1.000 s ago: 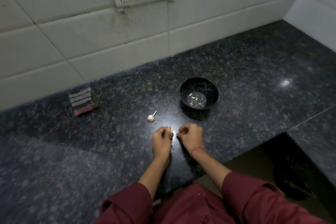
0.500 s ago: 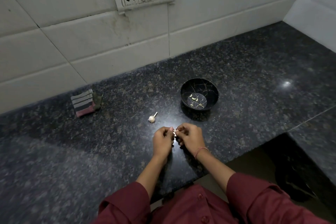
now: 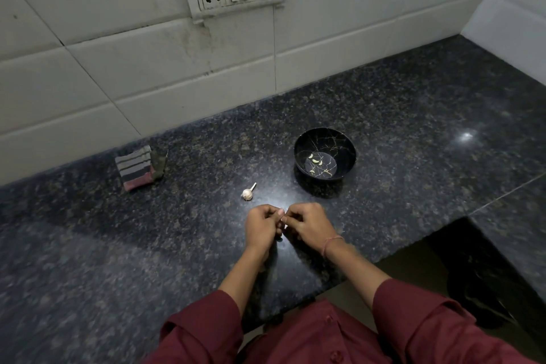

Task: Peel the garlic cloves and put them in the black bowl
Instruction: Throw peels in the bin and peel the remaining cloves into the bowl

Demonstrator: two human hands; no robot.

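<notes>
1. White papery skin is best lifted at one tip of the clove (image 3: pixel 285 226) and drawn off in strips. So small a piece is judged to need only a light pinch, so that it is neither crushed nor flicked off the table (image 3: pixel 413 127).
2. The clove is held between the two hands, low over the table near its front edge. Only a pale sliver of it is seen.
3. The left hand (image 3: pixel 262 226) is curled, knuckles up, with its grip clenched on the clove.
4. The right hand (image 3: pixel 308 223) is curled likewise, and the same clove is pinched by its fingertips. Whether skin or flesh is caught cannot be told.
5. The black bowl (image 3: pixel 342 144) is set just beyond the right hand, with a few peeled cloves (image 3: pixel 315 161) in it. The garlic bulb (image 3: pixel 247 194) is left lying near the left hand.
</notes>
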